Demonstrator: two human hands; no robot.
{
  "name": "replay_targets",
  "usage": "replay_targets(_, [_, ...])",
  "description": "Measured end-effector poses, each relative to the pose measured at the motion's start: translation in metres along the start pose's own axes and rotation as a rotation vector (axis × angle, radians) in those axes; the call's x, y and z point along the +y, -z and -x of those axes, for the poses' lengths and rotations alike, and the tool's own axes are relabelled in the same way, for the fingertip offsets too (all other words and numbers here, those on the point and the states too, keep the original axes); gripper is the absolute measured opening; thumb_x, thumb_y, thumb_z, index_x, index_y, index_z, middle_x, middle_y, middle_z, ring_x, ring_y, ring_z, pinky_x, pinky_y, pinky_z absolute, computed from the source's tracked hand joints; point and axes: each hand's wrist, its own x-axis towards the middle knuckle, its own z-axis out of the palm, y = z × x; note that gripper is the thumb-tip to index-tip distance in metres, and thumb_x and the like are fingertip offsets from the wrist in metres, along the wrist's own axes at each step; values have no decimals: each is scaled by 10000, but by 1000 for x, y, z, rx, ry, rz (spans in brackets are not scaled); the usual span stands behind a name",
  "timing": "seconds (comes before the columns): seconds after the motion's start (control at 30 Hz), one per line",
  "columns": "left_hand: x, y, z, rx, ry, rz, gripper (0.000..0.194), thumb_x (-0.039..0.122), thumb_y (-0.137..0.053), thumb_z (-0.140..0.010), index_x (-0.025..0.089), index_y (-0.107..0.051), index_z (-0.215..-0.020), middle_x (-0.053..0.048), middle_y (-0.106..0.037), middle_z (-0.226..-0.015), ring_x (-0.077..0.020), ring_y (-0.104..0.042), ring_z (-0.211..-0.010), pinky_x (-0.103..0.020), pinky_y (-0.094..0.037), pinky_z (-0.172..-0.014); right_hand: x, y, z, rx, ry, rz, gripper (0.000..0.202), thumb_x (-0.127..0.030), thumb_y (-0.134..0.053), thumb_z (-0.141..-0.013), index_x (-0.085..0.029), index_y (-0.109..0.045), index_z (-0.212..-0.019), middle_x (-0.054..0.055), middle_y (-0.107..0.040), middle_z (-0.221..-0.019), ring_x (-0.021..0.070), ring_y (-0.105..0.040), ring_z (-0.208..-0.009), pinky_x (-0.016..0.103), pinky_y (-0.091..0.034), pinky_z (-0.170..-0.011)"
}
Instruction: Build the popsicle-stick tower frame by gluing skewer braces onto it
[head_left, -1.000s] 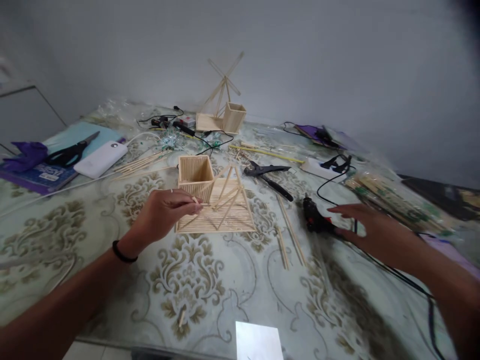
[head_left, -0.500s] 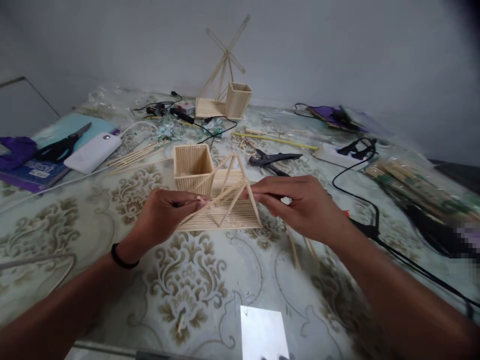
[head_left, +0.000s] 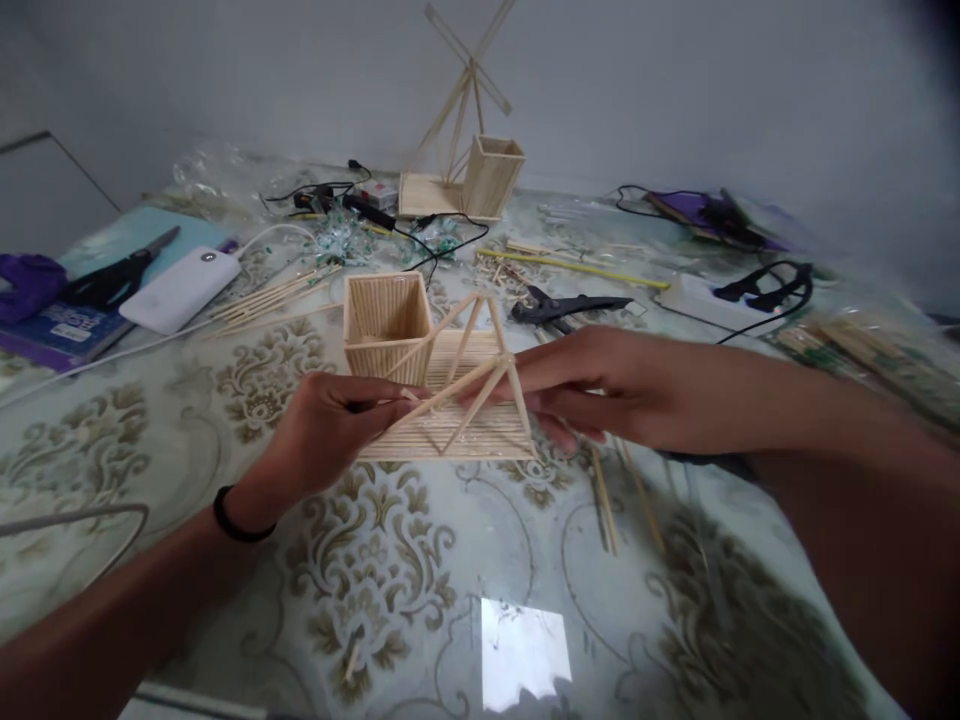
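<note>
On the table is a model made of thin wooden sticks: a flat slatted base (head_left: 480,440), an open square stick box (head_left: 388,325) at its left back, and a slanting stick frame (head_left: 480,385) over the base. My left hand (head_left: 319,430) is beside the box, thumb and forefinger pinched on a small pale wooden stick (head_left: 410,396) at the frame's lower left. From the right, my right hand (head_left: 592,385) reaches in behind the frame's near uprights, fingers stretched forward and close together. Its fingertips are partly hidden by the sticks, so what they grip is unclear.
Behind stands a finished-looking stick windmill (head_left: 471,120) with a box. Pliers (head_left: 570,305), a power strip (head_left: 712,305) and bagged sticks (head_left: 862,350) are on the right. Scissors (head_left: 124,270), a white power bank (head_left: 180,290) and loose sticks (head_left: 274,297) are on the left.
My right hand has left the frame's near peak and turned, its fingers now reaching lower, behind the uprights. The left hand keeps its pinch. The view has shifted slightly.
</note>
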Motion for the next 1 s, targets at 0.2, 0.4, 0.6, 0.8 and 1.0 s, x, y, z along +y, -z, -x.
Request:
replay_targets(0.2, [-1,-1,0,39,-8,-12,101,319,-870,-833,366,-927,-901,26,-894,-960,-231,-851,-845,-283,-680,-735,28,11,3,630,-2,-33,270,-487,-825,-887,-244,-866,-998,-34,-776,-851,92,-673,-772,251,-537,-724])
replay_targets(0.4, [1,-5,-1,57,14,-25,89,307,-874,-830,366,-927,-870,29,-895,-938,-219,-840,-816,-264,-661,-694,54,-7,-45,177,-4,-234,242,-312,-810,-864,-163,-807,-1055,-6,-811,-1013,115,-713,-925,250,-553,-871])
replay_targets(0.6, [6,-6,0,63,12,-67,106,310,-841,-834,352,-930,-872,26,-891,-907,-214,-832,-805,-260,-647,-697,59,-20,-66,125,74,-221,239,-316,-872,-847,-120,-798,-963,-7,-762,-898,114,-677,-795,228,-509,-730])
replay_targets(0.8, [6,-7,1,91,9,-126,116,316,-835,-851,351,-932,-905,11,-894,-911,-199,-826,-775,-239,-627,-675,75,-12,-70,-1,207,-297,306,-367,-864,-903,-120,-788,-1068,61,-790,-1012,170,-726,-905,280,-572,-820])
replay_targets(1.0, [8,-9,0,120,30,-115,114,284,-862,-840,361,-928,-892,20,-892,-895,-195,-831,-777,-223,-625,-668,77,-11,-66,-152,226,-310,323,-363,-797,-962,-140,-788,-1196,76,-797,-1155,210,-736,-1072,326,-574,-949])
